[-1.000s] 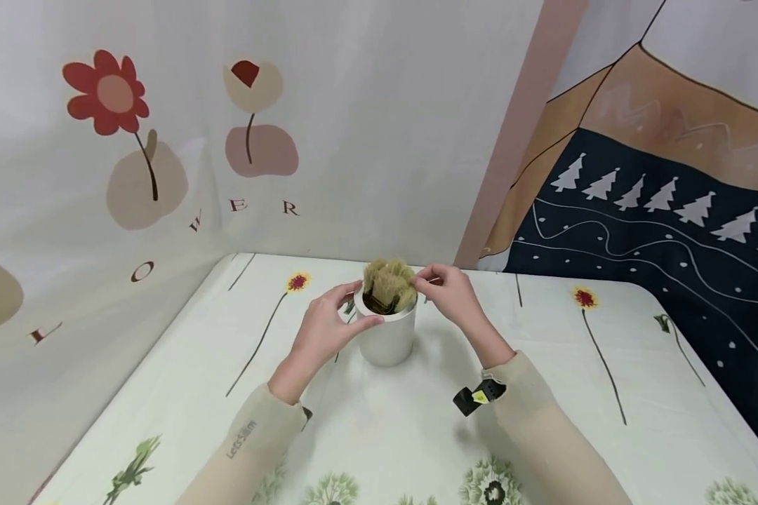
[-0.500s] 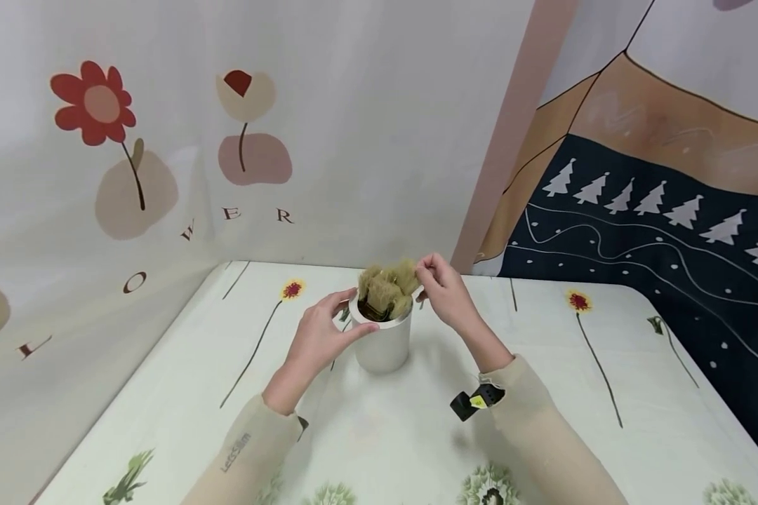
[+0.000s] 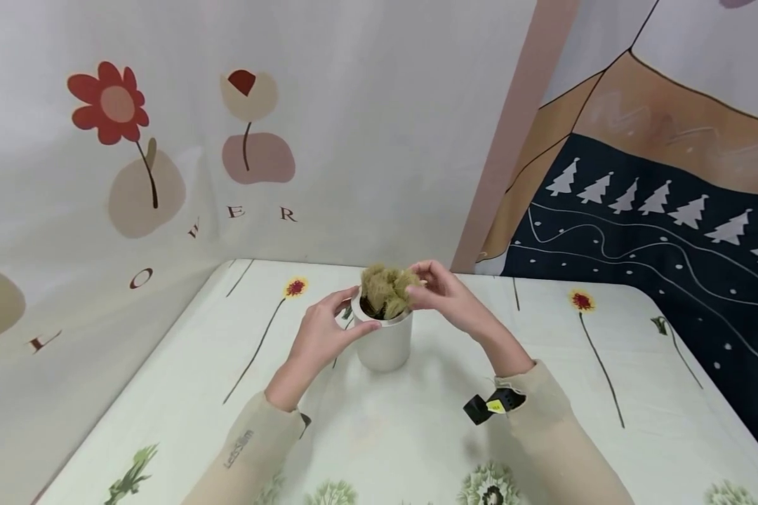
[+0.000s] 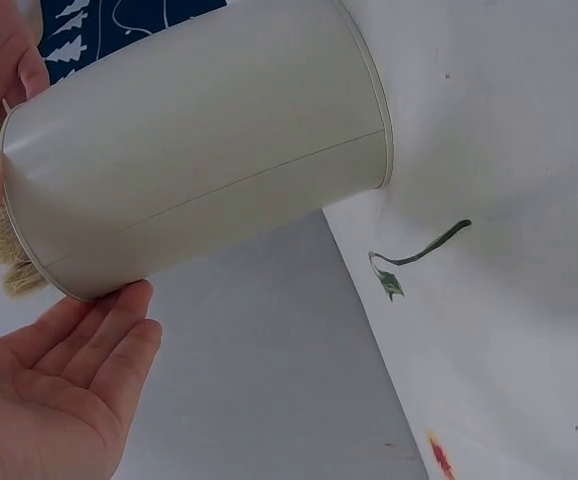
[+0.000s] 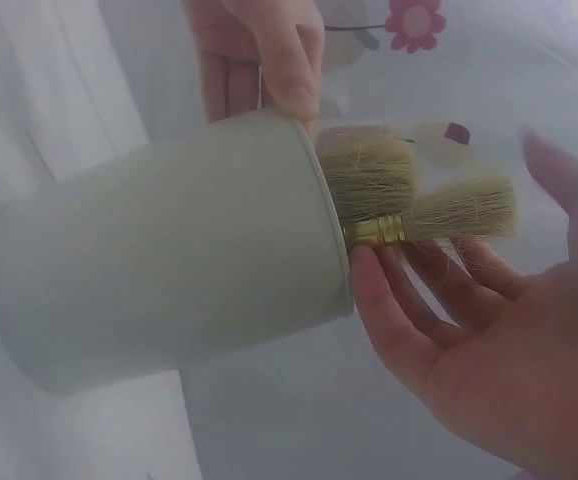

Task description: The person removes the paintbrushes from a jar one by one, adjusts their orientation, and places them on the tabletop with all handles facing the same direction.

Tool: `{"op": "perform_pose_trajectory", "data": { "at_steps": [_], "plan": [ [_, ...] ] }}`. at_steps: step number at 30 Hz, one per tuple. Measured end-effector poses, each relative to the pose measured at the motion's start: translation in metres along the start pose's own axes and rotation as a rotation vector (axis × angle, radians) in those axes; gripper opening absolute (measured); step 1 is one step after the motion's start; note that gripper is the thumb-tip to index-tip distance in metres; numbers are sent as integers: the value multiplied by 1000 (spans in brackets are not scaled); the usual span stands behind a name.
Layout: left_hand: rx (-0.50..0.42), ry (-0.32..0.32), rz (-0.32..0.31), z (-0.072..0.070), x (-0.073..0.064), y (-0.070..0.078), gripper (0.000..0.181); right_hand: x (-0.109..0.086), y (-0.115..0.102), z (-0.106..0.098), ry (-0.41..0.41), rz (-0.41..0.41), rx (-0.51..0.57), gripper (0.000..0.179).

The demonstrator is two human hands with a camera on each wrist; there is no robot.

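A white cylindrical pot (image 3: 384, 347) stands upright on the table, with several bristle brushes (image 3: 388, 289) in it, bristles up. My left hand (image 3: 322, 330) holds the pot at its rim, thumb on the near side and fingers on the far left side. The right wrist view shows a brush (image 5: 459, 210) with a gold ferrule sticking out of the pot. My right hand (image 3: 445, 298) is at the brushes on the right, fingers extended beside the ferrule and thumb apart from the bristles. The brush handles are hidden inside the pot.
The table (image 3: 366, 428) wears a white cloth printed with flowers. Behind it hangs a pale curtain (image 3: 366, 140) with flower prints and letters. At the right is a dark cloth (image 3: 632, 231) with tree prints.
My right hand pinched at the bristles earlier; its thumb and fingers are now spread apart. The brush tops have shifted a little. My left hand stays on the pot's rim.
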State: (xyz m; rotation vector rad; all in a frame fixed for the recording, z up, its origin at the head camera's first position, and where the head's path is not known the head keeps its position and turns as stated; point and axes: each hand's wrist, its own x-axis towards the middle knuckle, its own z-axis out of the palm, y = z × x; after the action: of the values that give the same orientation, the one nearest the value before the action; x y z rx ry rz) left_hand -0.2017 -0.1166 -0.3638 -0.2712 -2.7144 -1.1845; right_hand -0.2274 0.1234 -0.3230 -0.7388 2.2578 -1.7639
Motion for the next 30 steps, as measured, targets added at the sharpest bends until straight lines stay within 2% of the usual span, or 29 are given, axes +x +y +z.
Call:
{"op": "perform_pose_trajectory", "data": {
  "at_steps": [4, 10, 14, 18, 22, 26, 30],
  "plan": [
    [-1, -8, -3, 1, 3, 0, 81, -1, 3, -3, -2, -29, -69, 54],
    [-10, -3, 5, 2, 6, 0, 80, -2, 2, -8, 110, -48, -131, 35],
    [-12, -18, -15, 5, 4, -1, 80, -5, 1, -12, 183, -86, -153, 30],
    [-12, -13, -12, 5, 3, 0, 79, -5, -3, -19, 279, -138, -132, 30],
    [-3, -6, -5, 4, 3, 1, 79, -4, -12, -24, 376, -203, -62, 35],
    [-7, -5, -6, 2, 2, 1, 79, -3, -21, -30, 501, -261, -11, 42],
    [-8, -6, -9, 0, 1, 2, 80, -6, -28, -39, 615, -308, 23, 39]
  ]
}}
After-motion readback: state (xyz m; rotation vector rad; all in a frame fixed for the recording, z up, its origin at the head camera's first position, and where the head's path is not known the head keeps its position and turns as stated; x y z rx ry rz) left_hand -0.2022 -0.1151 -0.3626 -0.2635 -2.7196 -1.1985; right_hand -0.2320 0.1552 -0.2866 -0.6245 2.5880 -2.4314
